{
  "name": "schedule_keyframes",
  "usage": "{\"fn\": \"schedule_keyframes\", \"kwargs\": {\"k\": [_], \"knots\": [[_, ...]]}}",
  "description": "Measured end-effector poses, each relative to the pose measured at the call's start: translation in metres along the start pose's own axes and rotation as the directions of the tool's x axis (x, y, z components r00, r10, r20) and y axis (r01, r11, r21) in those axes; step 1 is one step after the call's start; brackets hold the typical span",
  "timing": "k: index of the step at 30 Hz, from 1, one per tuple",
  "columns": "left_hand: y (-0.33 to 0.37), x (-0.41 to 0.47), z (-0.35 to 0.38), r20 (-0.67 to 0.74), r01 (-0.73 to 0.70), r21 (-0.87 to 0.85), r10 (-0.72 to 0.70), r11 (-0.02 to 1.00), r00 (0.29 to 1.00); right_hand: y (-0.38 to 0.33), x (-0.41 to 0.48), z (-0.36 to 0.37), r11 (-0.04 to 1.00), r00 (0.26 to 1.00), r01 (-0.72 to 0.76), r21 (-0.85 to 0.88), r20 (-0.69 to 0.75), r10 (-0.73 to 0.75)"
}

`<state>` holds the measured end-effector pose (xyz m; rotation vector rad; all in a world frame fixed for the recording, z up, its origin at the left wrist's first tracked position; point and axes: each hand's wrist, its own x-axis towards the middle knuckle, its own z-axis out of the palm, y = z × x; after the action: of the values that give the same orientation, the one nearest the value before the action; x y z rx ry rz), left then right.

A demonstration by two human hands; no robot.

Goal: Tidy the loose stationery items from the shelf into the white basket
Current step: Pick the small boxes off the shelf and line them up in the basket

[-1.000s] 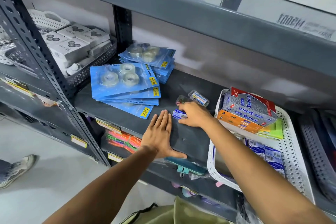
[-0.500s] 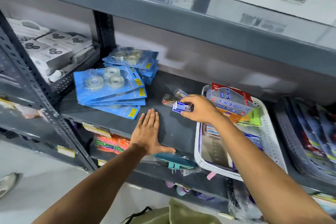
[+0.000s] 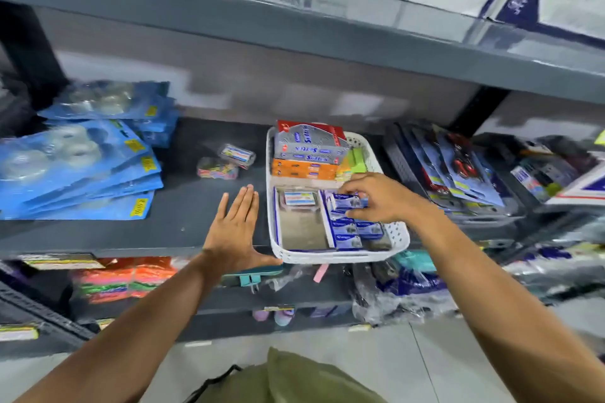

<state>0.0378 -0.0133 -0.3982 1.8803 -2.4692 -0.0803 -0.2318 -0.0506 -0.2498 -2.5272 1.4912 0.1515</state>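
The white basket (image 3: 402,238) sits on the dark grey shelf (image 3: 183,206), right of centre. My right hand (image 3: 376,198) is over the basket's right half, pinching a small blue box (image 3: 344,201) just above several similar blue boxes (image 3: 357,232) lying inside. My left hand (image 3: 234,232) rests flat and open on the shelf, left of the basket. Two small clear packets stay loose on the shelf: one with a blue-striped label (image 3: 238,154) and one with colourful contents (image 3: 217,169). Grey, red and orange boxes (image 3: 307,154) fill the basket's far end.
Blue blister packs of tape rolls (image 3: 75,170) are stacked at the left of the shelf. A grey tray of carded items (image 3: 458,180) stands right of the basket. Another shelf (image 3: 294,29) hangs close overhead. Lower shelves hold orange packs (image 3: 131,278) and a teal item (image 3: 252,273).
My right hand picked the small blue box off the shelf and carried it rightwards over the basket. The view swung right. My left hand stayed flat on the shelf.
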Motion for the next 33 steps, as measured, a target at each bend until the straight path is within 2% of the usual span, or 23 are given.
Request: {"fn": "schedule_keyframes", "kwargs": {"k": [5, 9, 23, 27, 33], "knots": [[0.004, 0.003, 0.006, 0.035, 0.024, 0.037, -0.025, 0.999, 0.999, 0.020, -0.035, 0.009, 0.953, 0.978, -0.088, -0.290, 0.158, 0.139], [0.003, 0.005, 0.007, 0.030, 0.036, 0.031, -0.037, 0.999, 0.999, 0.028, -0.045, 0.021, 0.914, 0.957, -0.082, -0.397, 0.225, 0.184], [0.004, 0.004, 0.004, 0.047, 0.046, 0.025, -0.047, 0.999, 0.998, 0.028, -0.033, 0.039, 0.938, 0.967, -0.038, -0.344, 0.224, 0.121], [0.004, 0.004, 0.004, 0.037, 0.047, 0.023, -0.048, 0.999, 0.998, 0.022, -0.029, 0.039, 0.959, 0.964, -0.077, -0.271, 0.226, 0.141], [0.005, 0.004, 0.004, 0.037, 0.055, 0.006, -0.055, 0.998, 0.998, 0.028, -0.033, 0.038, 0.943, 0.964, -0.137, -0.305, 0.179, 0.198]]}}
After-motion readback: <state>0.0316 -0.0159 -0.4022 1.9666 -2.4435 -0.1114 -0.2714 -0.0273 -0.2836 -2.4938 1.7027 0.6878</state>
